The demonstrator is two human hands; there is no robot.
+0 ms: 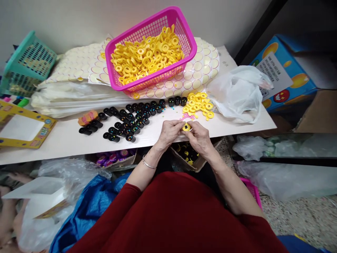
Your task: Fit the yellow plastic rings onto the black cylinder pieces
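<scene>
At the table's front edge, my left hand (170, 133) and my right hand (198, 136) meet, fingertips pinched around a small round yellow piece (186, 127) with a dark centre. Fingers cover part of it. Just beyond them lie small pink bits (188, 116) and a pile of yellow ring-shaped plastic pieces (197, 103). Left of these stand many small black cups (135, 129), several holding coloured beads. A few loose beads (173, 108) are scattered on the tabletop near the back row of cups.
A pink basket (113, 79) of yellow ring pieces rests behind on sheets printed with circles (207, 63). A white plastic bag (237, 91) and blue box (281, 70) are right; a green basket (31, 63) and yellow display box (50, 123) left. Below is a carton (198, 166) of black-and-yellow pieces.
</scene>
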